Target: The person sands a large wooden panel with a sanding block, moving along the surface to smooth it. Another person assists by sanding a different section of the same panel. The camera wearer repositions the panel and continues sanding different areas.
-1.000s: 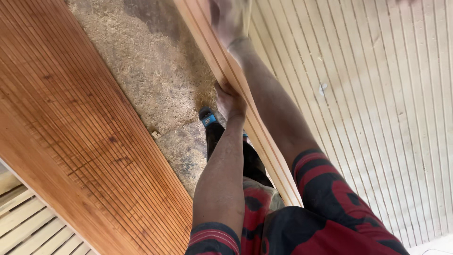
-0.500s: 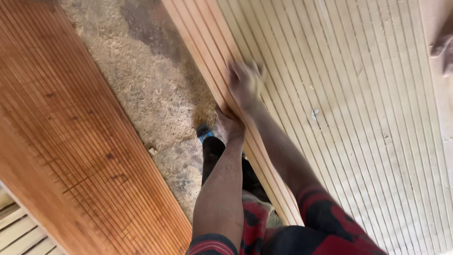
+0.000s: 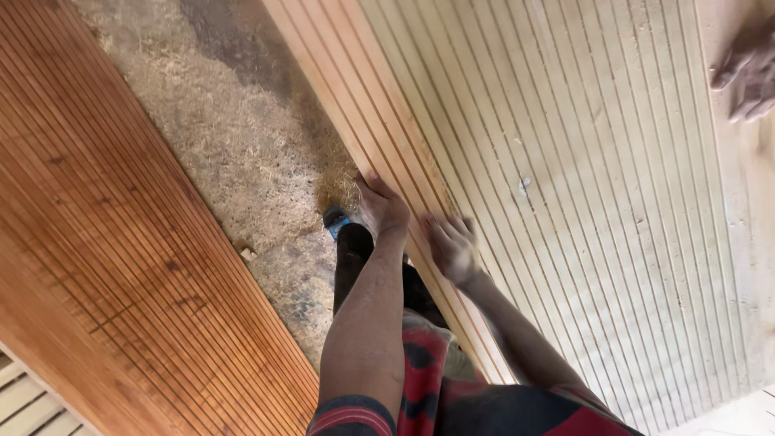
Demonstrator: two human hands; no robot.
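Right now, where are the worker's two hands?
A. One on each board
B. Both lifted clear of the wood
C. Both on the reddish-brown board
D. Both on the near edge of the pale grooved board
D: the left hand and right hand both rest on the near edge of the pale grooved board, apart from the reddish-brown board.

Both hands sit on the near edge of the pale grooved board (image 3: 565,161): left hand (image 3: 382,207) gripping the edge, right hand (image 3: 452,249) flat beside it. Sawdust-covered floor (image 3: 234,137) left of it, reddish grooved board (image 3: 105,266) further left.
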